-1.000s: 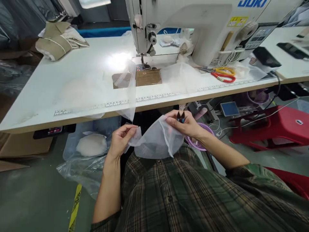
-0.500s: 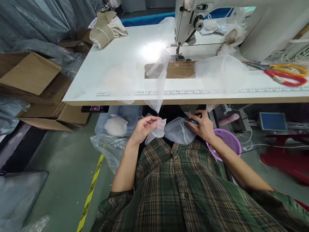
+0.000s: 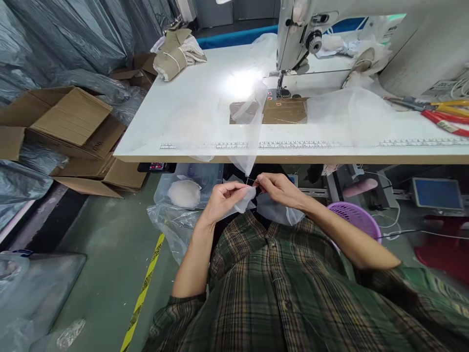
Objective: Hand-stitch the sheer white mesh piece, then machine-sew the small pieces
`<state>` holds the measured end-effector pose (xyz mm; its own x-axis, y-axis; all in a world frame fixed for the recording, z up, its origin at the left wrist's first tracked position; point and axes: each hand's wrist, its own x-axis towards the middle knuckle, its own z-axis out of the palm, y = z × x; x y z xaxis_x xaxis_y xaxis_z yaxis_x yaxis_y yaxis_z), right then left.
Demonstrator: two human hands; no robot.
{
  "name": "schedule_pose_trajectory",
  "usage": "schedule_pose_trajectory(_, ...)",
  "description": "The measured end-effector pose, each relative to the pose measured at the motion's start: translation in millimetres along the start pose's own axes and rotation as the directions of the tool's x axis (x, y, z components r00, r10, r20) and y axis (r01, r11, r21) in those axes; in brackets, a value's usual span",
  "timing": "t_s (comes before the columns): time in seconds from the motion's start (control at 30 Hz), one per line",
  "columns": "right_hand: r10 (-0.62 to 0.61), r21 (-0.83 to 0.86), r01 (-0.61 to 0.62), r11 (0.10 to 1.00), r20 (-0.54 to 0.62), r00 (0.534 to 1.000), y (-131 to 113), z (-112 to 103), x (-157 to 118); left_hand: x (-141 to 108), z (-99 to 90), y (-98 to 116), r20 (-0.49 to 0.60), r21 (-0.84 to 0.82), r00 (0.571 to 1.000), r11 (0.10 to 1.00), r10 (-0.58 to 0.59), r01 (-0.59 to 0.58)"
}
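Left hand: thumb and forefinger (image 3: 223, 201) pinch the edge of the sheer cloth (image 3: 247, 202), below the table's front edge.
Right hand: fingertips (image 3: 280, 189) drawn close together right at the thread (image 3: 247, 180), just beside the left fingertips. Can't tell if they grip thread, cloth or a small tool.
Just changed: half a second ago the right hand was well off to the right with a small dark tool showing; now it's in at the left fingertips and the tool isn't identifiable.
Meaning: my read, the work now centers on that thread, both hands on one spot; left steadies, right does the fine part.
Thread: runs from the hanging strip's tip (image 3: 246, 164) down to the left fingertips; no break visible.
Sheer cloth: left part in the pinch, another part (image 3: 275, 210) hangs below the right hand, in front of the plaid shirt.
Table: strip drapes over its front edge (image 3: 330, 159); more sheer cloth right of the sewing machine's needle (image 3: 280, 83).
Farther right: scissors (image 3: 445, 123) on the table, purple basket (image 3: 351, 215) below.
Farther left: clear bin (image 3: 161, 188) with a pale pad (image 3: 184, 193) under the table.
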<state>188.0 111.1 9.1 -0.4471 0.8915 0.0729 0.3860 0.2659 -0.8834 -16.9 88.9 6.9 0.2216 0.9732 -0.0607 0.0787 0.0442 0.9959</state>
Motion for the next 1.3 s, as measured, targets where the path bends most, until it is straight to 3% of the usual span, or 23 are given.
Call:
schedule_pose_trajectory(0.2, -0.107, -0.053, 0.107, 0.993, -0.012, 0.994, -3.1, 3.2, 8.6, -1.2, -0.9, 1.1, -0.003, 0.003, 1.0, 1.0, 0.02, -0.02)
schedule_pose_trajectory(0.3, -0.086, -0.068, 0.083, 0.994, -0.043, 0.995, -2.1, 2.9, 7.3, -0.9, -1.5, 1.5, -0.029, -0.021, 0.999, 1.0, 0.015, -0.016)
schedule_pose_trajectory(0.57, -0.087, -0.05, 0.091, 0.995, 0.074, 0.993, -5.4, 6.0, -4.9, -2.7, -1.3, 6.2, 0.022, -0.079, 1.0, 0.997, -0.004, 0.005)
schedule_pose_trajectory(0.77, -0.046, -0.115, 0.047, 0.992, 0.01, 0.999, -7.2, 9.9, -2.9, -1.3, 1.1, 6.7, 0.041, -0.08, 0.999, 0.997, -0.003, 0.007)
schedule_pose_trajectory(0.83, -0.053, -0.047, 0.051, 0.998, -0.049, 0.997, -5.9, 10.4, -4.8, -1.1, 2.2, 5.6, 0.042, -0.097, 0.999, 0.995, -0.02, 0.024)
schedule_pose_trajectory(0.93, -0.062, 0.199, 0.073, 0.977, -0.062, 0.996, -2.7, 13.8, -10.9, -3.9, 3.4, 5.9, 0.075, -0.13, 0.994, 0.987, -0.081, 0.09)
schedule_pose_trajectory(1.03, -0.009, 0.439, -0.036, 0.898, 0.1, 0.995, 3.8, 19.8, -21.1, -9.8, 2.7, 8.6, 0.184, -0.175, 0.967, 0.963, -0.174, 0.206)
schedule_pose_trajectory(1.13, 0.052, 0.592, -0.237, 0.77, 0.312, 0.949, 13.7, 23.3, -33.0, -14.1, 0.5, 8.3, 0.245, -0.198, 0.936, 0.931, -0.255, 0.305)
schedule_pose_trajectory(1.2, 0.064, 0.67, -0.303, 0.677, 0.357, 0.932, 20.5, 22.2, -39.6, -14.6, -0.9, 5.0, 0.217, -0.224, 0.936, 0.919, -0.277, 0.324)
schedule_pose_trajectory(1.3, 0.072, 0.744, -0.302, 0.596, 0.326, 0.943, 27.6, 16.3, -45.2, -12.5, -2.0, -1.3, 0.158, -0.282, 0.947, 0.906, -0.281, 0.316)
